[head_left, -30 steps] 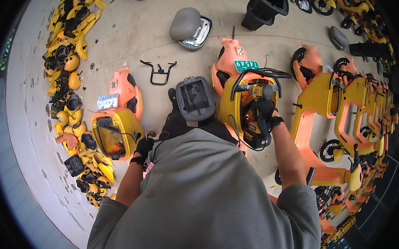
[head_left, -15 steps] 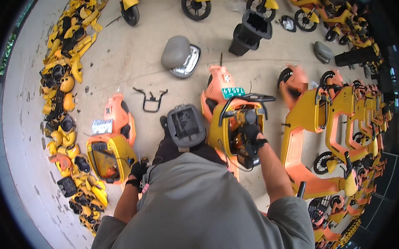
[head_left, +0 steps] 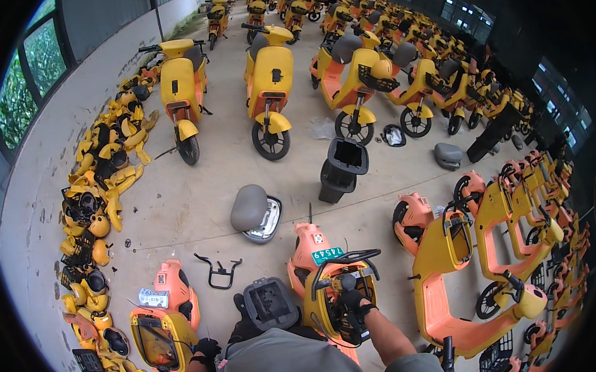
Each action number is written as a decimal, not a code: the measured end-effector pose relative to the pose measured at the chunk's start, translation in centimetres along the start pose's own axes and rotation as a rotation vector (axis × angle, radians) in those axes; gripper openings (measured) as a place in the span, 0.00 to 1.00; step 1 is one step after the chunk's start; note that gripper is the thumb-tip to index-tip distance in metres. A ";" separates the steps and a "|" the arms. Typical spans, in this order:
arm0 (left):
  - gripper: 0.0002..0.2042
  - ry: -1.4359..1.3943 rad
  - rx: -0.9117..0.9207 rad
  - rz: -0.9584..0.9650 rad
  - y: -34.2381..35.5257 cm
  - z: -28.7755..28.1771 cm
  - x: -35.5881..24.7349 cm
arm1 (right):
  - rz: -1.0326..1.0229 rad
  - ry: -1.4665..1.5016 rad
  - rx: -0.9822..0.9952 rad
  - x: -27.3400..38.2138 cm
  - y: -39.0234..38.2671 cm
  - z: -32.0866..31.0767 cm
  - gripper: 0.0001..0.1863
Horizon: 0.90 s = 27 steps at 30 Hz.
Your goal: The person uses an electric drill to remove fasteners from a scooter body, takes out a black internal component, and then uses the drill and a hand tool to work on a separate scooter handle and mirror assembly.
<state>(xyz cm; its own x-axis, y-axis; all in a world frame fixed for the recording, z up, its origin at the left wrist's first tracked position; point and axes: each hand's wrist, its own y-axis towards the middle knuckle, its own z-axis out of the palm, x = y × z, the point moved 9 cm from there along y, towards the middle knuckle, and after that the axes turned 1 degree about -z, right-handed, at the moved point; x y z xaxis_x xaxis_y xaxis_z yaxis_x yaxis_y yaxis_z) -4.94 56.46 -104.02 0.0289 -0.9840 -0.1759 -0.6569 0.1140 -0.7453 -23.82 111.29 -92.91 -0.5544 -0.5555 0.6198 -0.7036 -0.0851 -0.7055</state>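
Head view, low in the frame right of centre: from where I stand I can see the person's right hand (head_left: 353,301), black-gloved, with its fingers wrapped around the handle of a power drill (head_left: 341,283). The drill sits at the open yellow top of an orange-and-yellow scooter (head_left: 313,314), just below a black rack (head_left: 368,254). Over at the lower left, the left hand (head_left: 208,348), gloved too, is beside the yellow shell of a second scooter (head_left: 184,327); whether it grips anything, I can't tell. Between the two scooters is a grey tub (head_left: 294,311), near the person's legs. Farther out, a black bracket (head_left: 219,273) lies on the floor above the left hand, a grey seat (head_left: 249,207) is near the middle, and a black bin (head_left: 336,188) stands above and right of that. Yellow parts (head_left: 100,227) are heaped along the left side, and more scooters (head_left: 269,82) fill the top of the frame.
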 end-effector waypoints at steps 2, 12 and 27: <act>0.09 0.197 0.011 0.247 0.4 1.1 -1.0 | -0.010 -0.005 -0.002 0.2 0.5 0.0 0.09; 0.10 0.205 -0.113 0.282 -2.9 -6.3 -5.1 | -0.084 -0.262 0.047 0.1 0.7 0.5 0.09; 0.11 -0.024 -0.276 0.192 -2.8 -10.2 -5.0 | 0.003 0.147 0.016 2.5 -3.2 -2.1 0.13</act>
<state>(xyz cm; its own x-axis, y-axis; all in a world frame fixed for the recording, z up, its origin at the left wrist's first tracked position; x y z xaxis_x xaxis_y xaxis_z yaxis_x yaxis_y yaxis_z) -10.91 59.70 -94.48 -0.0998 -0.9444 -0.3134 -0.8313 0.2522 -0.4953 -23.92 111.87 -88.37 -0.6165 -0.4291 0.6602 -0.6951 -0.0973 -0.7123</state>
